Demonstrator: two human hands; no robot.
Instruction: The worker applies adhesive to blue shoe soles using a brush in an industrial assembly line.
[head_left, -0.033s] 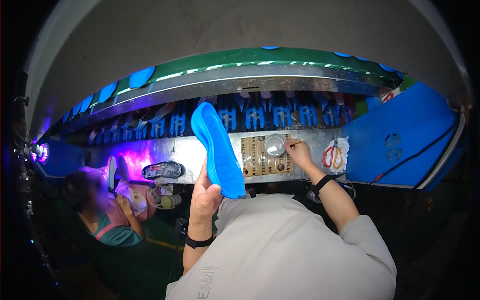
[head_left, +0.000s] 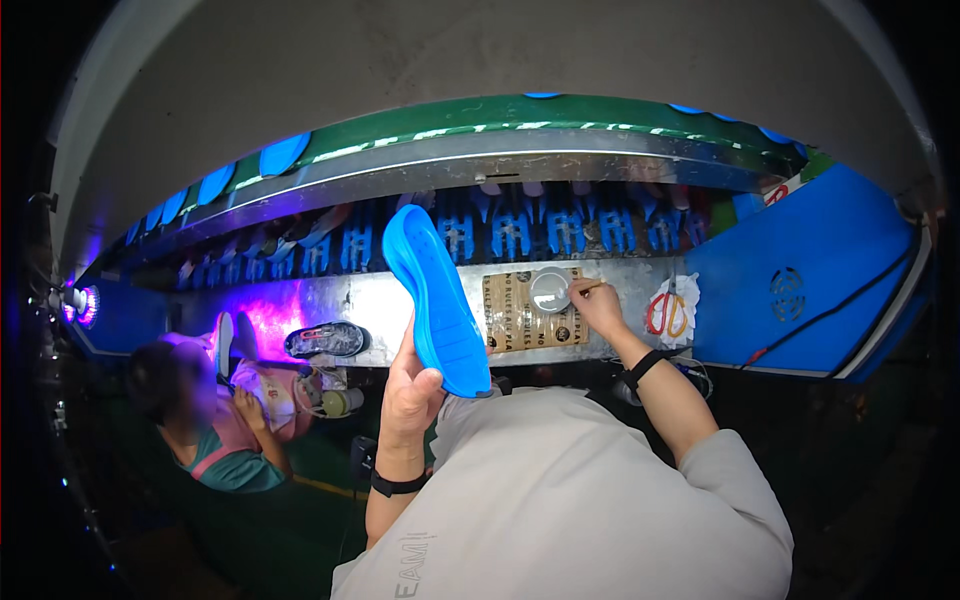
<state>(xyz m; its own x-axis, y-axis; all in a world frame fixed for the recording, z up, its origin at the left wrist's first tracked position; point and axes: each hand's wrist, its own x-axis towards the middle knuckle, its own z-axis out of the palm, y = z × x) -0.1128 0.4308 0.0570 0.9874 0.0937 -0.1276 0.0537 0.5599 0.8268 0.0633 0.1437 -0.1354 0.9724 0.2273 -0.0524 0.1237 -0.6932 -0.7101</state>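
A bright blue shoe sole point(head_left: 437, 310) is held up in my left hand point(head_left: 408, 395), its hollow side showing and its toe pointing away from me. The thumb and fingers are closed around the heel end. Over the bench, my right hand point(head_left: 599, 308) pinches a thin light-brown stick point(head_left: 593, 286) at the far right edge of a clear round cup point(head_left: 548, 292). Whatever is at the stick's lower end cannot be made out. Beneath the cup lies a sheet of brown printed cardboard point(head_left: 515, 333).
Orange-and-red-handled scissors point(head_left: 666, 313) lie right, near a blue machine panel point(head_left: 800, 275). A dark shoe point(head_left: 325, 340) sits left on the metal bench point(head_left: 380, 300). Blue racks point(head_left: 510, 235) line the back, below a green belt point(head_left: 420, 125). Another person point(head_left: 235, 440) sits at the left.
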